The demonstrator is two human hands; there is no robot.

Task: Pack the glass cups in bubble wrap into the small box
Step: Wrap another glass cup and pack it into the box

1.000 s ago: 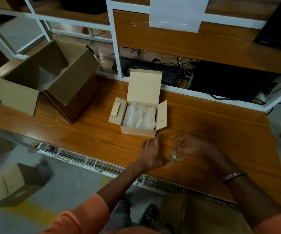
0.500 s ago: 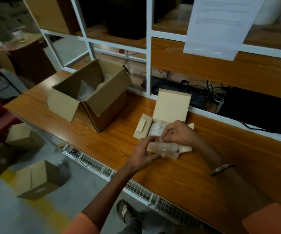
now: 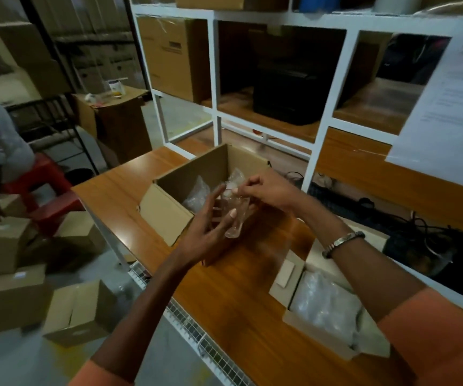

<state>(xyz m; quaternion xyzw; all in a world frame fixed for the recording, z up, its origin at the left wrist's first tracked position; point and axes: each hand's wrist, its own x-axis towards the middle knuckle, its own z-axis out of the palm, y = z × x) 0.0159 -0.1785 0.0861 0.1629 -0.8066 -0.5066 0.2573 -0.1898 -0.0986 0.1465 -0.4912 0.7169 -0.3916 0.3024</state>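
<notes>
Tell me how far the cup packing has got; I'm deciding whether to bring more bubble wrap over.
Done: the small box already holds bubble-wrapped contents. In hand: a bare glass cup is held over the large box, left hand on its side and right hand pinching at its rim. Left: wrap this cup and place it; the large box shows more clear wrapping, contents unclear.

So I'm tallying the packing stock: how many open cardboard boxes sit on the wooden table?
2. The large brown cardboard box stands behind the hands; the small one, lined with bubble wrap, sits at the right. Others may lie outside the view.
</notes>
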